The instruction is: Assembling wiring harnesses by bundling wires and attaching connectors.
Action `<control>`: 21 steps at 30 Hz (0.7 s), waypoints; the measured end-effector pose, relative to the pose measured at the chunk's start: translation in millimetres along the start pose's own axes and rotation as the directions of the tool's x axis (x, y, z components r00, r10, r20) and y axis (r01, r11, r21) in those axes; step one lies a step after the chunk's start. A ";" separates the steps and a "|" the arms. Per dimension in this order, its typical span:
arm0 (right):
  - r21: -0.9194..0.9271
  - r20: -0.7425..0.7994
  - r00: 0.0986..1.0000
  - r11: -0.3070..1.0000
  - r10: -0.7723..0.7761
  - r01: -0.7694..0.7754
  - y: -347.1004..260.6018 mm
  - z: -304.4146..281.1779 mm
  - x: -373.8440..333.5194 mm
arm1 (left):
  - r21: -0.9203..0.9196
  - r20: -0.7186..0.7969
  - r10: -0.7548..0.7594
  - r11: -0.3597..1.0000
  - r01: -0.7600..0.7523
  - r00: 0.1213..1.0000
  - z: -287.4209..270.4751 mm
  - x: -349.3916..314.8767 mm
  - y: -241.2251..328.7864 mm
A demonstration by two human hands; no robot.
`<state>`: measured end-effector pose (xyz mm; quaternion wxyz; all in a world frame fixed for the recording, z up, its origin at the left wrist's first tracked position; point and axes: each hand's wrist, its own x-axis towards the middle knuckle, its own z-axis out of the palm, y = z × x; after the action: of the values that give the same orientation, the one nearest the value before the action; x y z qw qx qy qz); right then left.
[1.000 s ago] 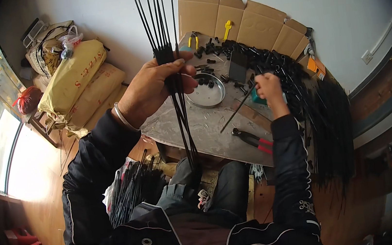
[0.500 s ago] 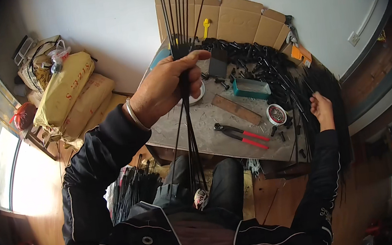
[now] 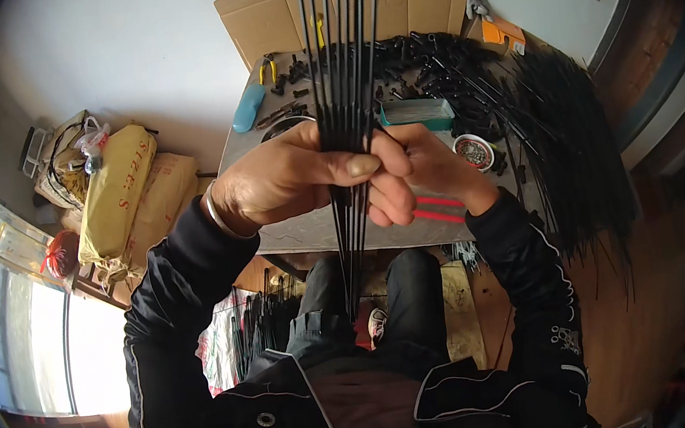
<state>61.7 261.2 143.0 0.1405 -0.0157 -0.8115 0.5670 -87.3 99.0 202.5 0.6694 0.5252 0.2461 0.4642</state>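
My left hand [image 3: 286, 174] is closed around an upright bundle of thin black rods [image 3: 342, 69], its thumb lying across the front. The rods spread slightly at the top and converge below my hand, over my lap. Against the bundle's right side, my right hand [image 3: 430, 165] has its fingers curled and pinched at the rods. Its fingertips are partly hidden behind my left fingers and the rods. Behind my right wrist the red-handled pincers [image 3: 440, 210] lie on the table [image 3: 277, 235]. A white round dish [image 3: 473, 152] of small bits sits just beyond that wrist.
A large heap of black rods [image 3: 576, 134] hangs over the table's right edge. Black fittings [image 3: 417, 55] spread across the back, before a cardboard screen [image 3: 377, 4]. A green tray [image 3: 432, 109], blue case [image 3: 248, 108] and yellow-handled pliers [image 3: 266, 68] lie there. Sacks [image 3: 117, 190] are stacked left.
My right hand has come left from the rod heap to the bundle. My left hand has lowered slightly, and the rods in it now stand closer to parallel. The view has shifted.
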 end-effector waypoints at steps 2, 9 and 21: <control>-0.375 -0.089 0.995 0.927 -0.041 0.004 30.9 -14.9 3.3 | 0.040 0.046 0.002 0.999 -0.003 0.999 -7.2 -3.3 -7.6; -0.894 -0.177 0.984 0.419 -0.004 -0.160 99.5 -28.1 -23.8 | 0.071 -0.091 -0.118 0.990 0.125 0.989 -29.9 -31.4 -124.2; -0.848 -0.412 0.908 0.396 -0.073 -0.353 87.8 38.6 -115.5 | 0.122 -0.105 -0.091 0.987 0.104 0.990 -35.0 -39.5 -171.3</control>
<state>151.4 235.8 25.3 0.2158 -0.2701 -0.9379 0.0290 -71.4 77.9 25.2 0.6434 0.5304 0.3335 0.4399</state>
